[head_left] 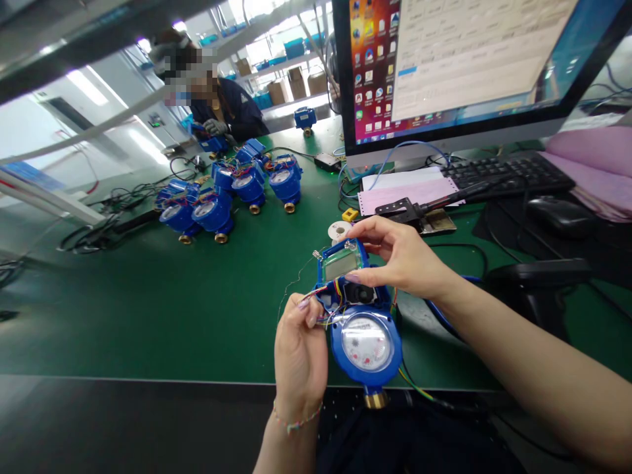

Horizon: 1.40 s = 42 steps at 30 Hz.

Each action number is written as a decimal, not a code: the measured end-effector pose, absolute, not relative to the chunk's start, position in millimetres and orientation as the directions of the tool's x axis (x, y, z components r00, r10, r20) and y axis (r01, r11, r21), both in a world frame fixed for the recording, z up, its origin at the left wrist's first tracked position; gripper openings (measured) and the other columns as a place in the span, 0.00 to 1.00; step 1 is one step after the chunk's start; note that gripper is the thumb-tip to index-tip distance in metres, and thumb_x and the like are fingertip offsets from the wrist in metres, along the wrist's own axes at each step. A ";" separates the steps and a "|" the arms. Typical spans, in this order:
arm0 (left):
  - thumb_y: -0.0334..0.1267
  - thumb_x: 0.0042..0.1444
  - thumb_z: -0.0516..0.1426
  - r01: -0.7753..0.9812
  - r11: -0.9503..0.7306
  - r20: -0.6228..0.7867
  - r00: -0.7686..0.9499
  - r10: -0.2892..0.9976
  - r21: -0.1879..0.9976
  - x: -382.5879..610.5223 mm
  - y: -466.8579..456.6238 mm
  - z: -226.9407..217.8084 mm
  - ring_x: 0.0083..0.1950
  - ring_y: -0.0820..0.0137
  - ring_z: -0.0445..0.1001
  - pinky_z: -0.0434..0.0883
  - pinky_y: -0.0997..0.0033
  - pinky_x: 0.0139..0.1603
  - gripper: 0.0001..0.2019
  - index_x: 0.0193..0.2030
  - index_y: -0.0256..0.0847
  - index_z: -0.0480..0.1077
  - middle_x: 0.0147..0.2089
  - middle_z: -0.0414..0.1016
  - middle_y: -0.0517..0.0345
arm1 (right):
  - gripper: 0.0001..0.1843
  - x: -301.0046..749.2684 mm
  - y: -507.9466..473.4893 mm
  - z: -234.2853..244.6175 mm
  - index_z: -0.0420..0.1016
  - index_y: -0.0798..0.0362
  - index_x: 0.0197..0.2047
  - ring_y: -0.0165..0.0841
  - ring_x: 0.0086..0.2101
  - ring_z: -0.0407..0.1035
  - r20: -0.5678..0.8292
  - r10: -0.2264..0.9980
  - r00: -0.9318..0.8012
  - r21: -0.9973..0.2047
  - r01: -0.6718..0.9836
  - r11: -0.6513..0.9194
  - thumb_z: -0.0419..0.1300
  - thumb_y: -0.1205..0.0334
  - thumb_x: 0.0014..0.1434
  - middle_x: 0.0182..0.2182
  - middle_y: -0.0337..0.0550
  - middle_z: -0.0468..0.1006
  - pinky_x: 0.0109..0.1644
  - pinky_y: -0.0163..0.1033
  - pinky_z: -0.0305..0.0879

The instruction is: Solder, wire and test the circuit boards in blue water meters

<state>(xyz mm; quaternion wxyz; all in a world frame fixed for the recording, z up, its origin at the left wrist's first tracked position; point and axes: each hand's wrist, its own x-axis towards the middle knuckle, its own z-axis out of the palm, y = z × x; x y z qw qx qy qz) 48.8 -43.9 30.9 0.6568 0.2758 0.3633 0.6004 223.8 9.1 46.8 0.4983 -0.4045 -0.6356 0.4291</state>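
A blue water meter [365, 345] with a round dial and a brass fitting at its bottom stands near the table's front edge. Its open upper housing shows a small display board [340, 263] and coloured wires [326, 299]. My left hand [299, 355] is closed, pinching the wires at the meter's left side. My right hand [402, 257] comes from the right, with its fingers gripping the display board and the top of the housing.
Several more blue meters [232, 194] lie on the green table [148, 296] at the back left. A monitor [464, 66], keyboard [508, 174], mouse [557, 214], soldering iron [434, 204] and solder spool [340, 230] stand at the right. Another person [222, 108] works at the far end.
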 end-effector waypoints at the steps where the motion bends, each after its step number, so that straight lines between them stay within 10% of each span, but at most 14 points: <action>1: 0.34 0.54 0.54 -0.581 0.120 -0.143 0.006 0.990 0.805 48.0 -43.6 31.1 0.28 0.74 0.51 0.59 0.76 0.31 0.14 0.21 0.39 0.54 0.23 0.50 0.64 | 0.26 222.4 7.4 48.0 0.69 0.53 0.42 0.34 0.42 0.71 0.303 0.936 -0.176 -0.941 0.098 0.323 0.70 0.58 0.39 0.42 0.42 0.74 0.50 0.43 0.68; 10: 0.34 0.50 0.57 -0.608 0.148 -0.182 0.006 0.983 0.780 41.2 -40.3 27.7 0.27 0.75 0.51 0.59 0.77 0.31 0.15 0.21 0.39 0.54 0.22 0.50 0.65 | 0.23 218.7 -11.0 57.3 0.69 0.50 0.42 0.39 0.49 0.67 0.467 0.862 -0.199 -0.823 0.258 0.506 0.69 0.57 0.43 0.46 0.42 0.73 0.55 0.43 0.65; 22: 0.36 0.48 0.59 -0.552 0.121 -0.119 0.040 0.992 0.825 36.5 -47.4 24.7 0.29 0.76 0.62 0.65 0.78 0.34 0.08 0.22 0.37 0.66 0.24 0.62 0.62 | 0.23 220.5 -18.1 10.0 0.63 0.50 0.36 0.36 0.47 0.69 0.253 0.962 -0.097 -0.940 -0.258 0.221 0.70 0.57 0.41 0.48 0.47 0.72 0.53 0.46 0.66; 35: 0.39 0.50 0.60 -0.477 0.054 -0.150 -0.164 0.975 0.877 22.9 -50.7 5.2 0.42 0.75 0.67 0.68 0.75 0.46 0.06 0.32 0.40 0.68 0.38 0.67 0.60 | 0.23 235.3 -29.5 -0.2 0.64 0.47 0.47 0.36 0.56 0.61 0.289 0.939 -0.186 -0.957 -0.044 0.286 0.67 0.62 0.49 0.56 0.45 0.67 0.61 0.45 0.56; 42: 0.45 0.41 0.65 -0.295 0.144 -0.167 -0.055 0.984 0.945 51.6 -72.9 -7.7 0.67 0.57 0.51 0.55 0.58 0.65 0.39 0.60 0.46 0.53 0.64 0.53 0.49 | 0.29 233.1 -27.6 -2.5 0.63 0.47 0.54 0.37 0.56 0.60 0.296 0.920 -0.256 -0.955 -0.067 0.288 0.66 0.61 0.50 0.56 0.46 0.66 0.61 0.46 0.56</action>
